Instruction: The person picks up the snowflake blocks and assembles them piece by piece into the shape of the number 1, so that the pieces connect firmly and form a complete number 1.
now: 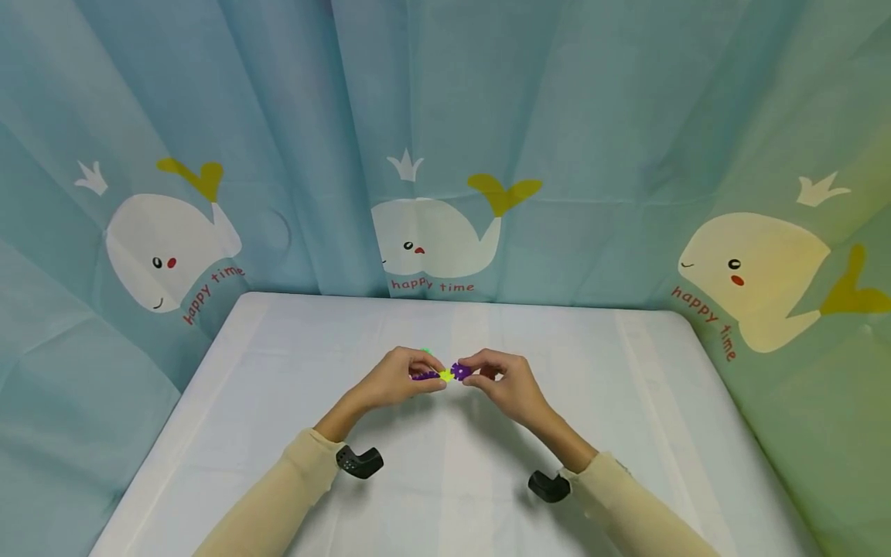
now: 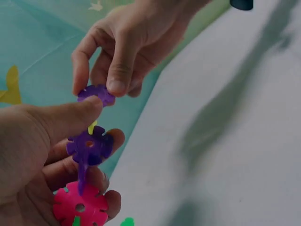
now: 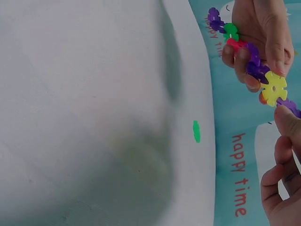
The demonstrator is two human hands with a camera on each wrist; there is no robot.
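My left hand (image 1: 393, 377) holds a chain of slotted plastic snowflake discs between thumb and fingers. In the right wrist view the chain runs from a purple disc (image 3: 215, 19) through a green disc (image 3: 231, 31), a pinkish-red disc (image 2: 70, 202) and two purple ones to a yellow disc (image 3: 274, 88) under my left thumb. My right hand (image 1: 511, 387) pinches another purple disc (image 1: 461, 372) between thumb and fingers, its edge right at the yellow disc's rim. Both hands are raised over the table, facing each other. My left fingers partly hide the chain.
A loose green piece (image 3: 196, 131) lies on the white-covered table (image 1: 592, 464) near its far side. A blue-green curtain (image 1: 599, 116) with printed whales hangs right behind the table and along both sides. Black devices (image 1: 360, 463) sit at both wrists.
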